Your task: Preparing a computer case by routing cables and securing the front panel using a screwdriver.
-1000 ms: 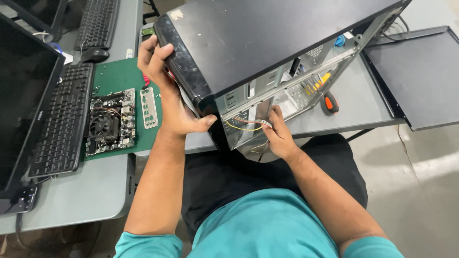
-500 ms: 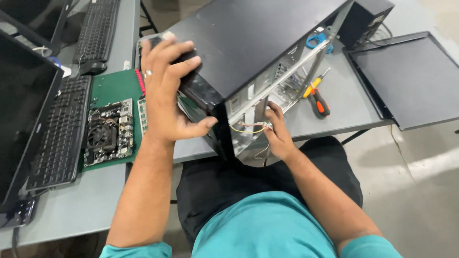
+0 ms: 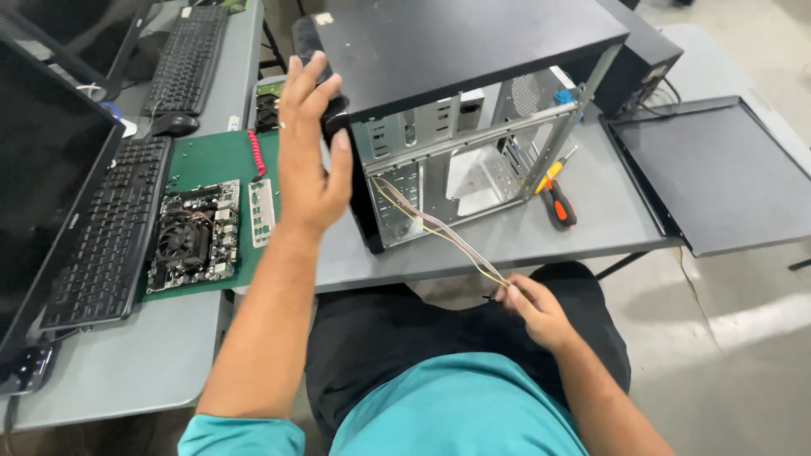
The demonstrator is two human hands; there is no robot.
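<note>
A black computer case (image 3: 473,51) with an open metal frame stands on the grey table (image 3: 507,245) in front of me. My left hand (image 3: 308,160) grips its front left corner. My right hand (image 3: 536,308) is off the table's near edge, above my lap, pinching the end of a thin bundle of coloured wires (image 3: 439,232). The bundle runs from inside the open case down to that hand.
A motherboard (image 3: 193,236) and a silver plate (image 3: 263,213) lie on a green mat (image 3: 211,160) left of the case. Keyboards (image 3: 110,228) and a dark monitor (image 3: 42,177) sit further left. An orange-handled screwdriver (image 3: 556,198) and the removed black side panel (image 3: 718,169) lie to the right.
The case has been set upright on the table, away from me. My right hand has come out of the case, drawing the wire bundle toward my lap. My left hand still holds the front corner.
</note>
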